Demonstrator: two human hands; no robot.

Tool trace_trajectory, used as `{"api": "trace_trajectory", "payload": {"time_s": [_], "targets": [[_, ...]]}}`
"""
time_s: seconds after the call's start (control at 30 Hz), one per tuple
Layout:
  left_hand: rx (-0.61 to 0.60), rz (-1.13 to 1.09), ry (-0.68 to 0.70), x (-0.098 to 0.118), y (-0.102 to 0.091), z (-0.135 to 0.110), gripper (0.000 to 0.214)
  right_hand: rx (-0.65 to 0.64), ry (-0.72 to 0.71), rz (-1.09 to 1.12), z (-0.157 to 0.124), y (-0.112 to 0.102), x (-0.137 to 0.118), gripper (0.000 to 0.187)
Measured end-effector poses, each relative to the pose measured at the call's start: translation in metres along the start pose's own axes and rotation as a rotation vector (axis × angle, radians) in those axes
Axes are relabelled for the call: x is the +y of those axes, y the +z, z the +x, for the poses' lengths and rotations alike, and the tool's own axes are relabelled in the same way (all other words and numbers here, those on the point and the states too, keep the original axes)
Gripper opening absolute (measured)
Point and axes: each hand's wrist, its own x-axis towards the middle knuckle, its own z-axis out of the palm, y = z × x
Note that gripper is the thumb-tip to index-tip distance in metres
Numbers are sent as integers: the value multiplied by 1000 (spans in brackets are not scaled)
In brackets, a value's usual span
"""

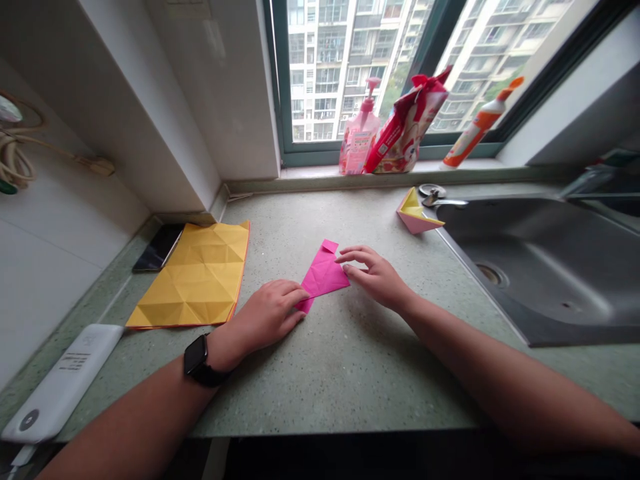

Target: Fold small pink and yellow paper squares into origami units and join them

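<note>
A folded strip of pink paper [323,273] lies on the green speckled counter [350,360] in the middle of the view. My left hand [270,313], with a black watch on its wrist, presses the strip's near end flat with fingers held together. My right hand [375,275] rests on the strip's right edge, fingers spread and bent, fingertips on the paper.
A creased yellow paper sheet [200,277] lies to the left, beside a dark phone [159,247]. A white power bank [63,383] sits at the near left edge. A folded yellow-and-pink paper shape [416,213] stands by the steel sink [540,267]. Bottles and a red bag [407,123] line the windowsill.
</note>
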Motion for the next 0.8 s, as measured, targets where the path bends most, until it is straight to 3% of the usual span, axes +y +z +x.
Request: {"api": "trace_trajectory", "payload": {"time_s": [0.13,0.27,0.5,0.7,0.8], "targets": [[-6,1,-10,1,-1,0,27,46,87,162,1,1,-2,17],[-13,-1,-8,1,-2,0,27,5,225,398,2,7,4,23],[61,-10,-25,2,3,-1,44,18,300,473,1,16,7,36],[148,84,-78,3,1,2,18,17,410,656,1,14,5,47],[179,107,-73,2,-1,2,25,18,386,626,2,14,6,44]]}}
